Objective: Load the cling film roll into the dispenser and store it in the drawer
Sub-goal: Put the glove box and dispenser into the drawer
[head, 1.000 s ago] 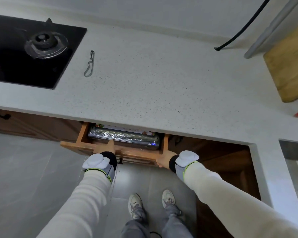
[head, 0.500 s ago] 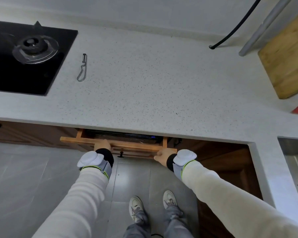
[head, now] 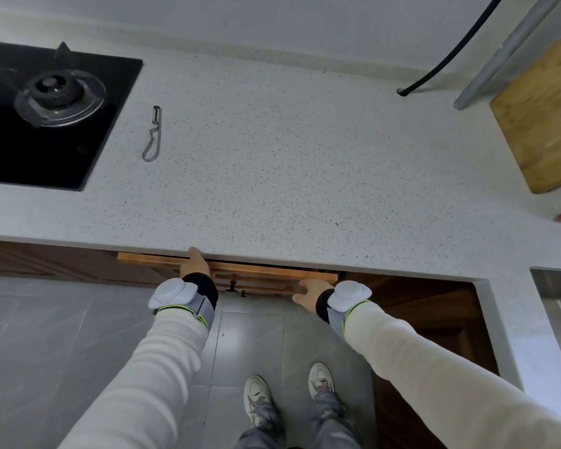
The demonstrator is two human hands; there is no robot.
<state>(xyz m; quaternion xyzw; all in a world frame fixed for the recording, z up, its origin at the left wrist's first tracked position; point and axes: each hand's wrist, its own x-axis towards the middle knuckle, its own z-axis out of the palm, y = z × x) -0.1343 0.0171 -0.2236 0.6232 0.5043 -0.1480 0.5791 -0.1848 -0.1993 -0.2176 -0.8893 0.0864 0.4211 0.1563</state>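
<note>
Wooden drawer [head: 266, 277] stood almost closed beneath the speckled worktop [head: 272, 157], the cling film dispenser out of sight, presumably inside. Our left grip [head: 195, 265] pressed straight-fingered on the front panel. Our right grip [head: 306, 293] touched its right end, fingers too blurred to read. Stiff and light-running, we judged, and best pushed evenly at both ends.

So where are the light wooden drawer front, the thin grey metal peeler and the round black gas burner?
light wooden drawer front [head: 266, 275], head view, middle of its wood.
thin grey metal peeler [head: 156, 134], head view, its narrow middle.
round black gas burner [head: 51, 85], head view, its centre cap.
</note>
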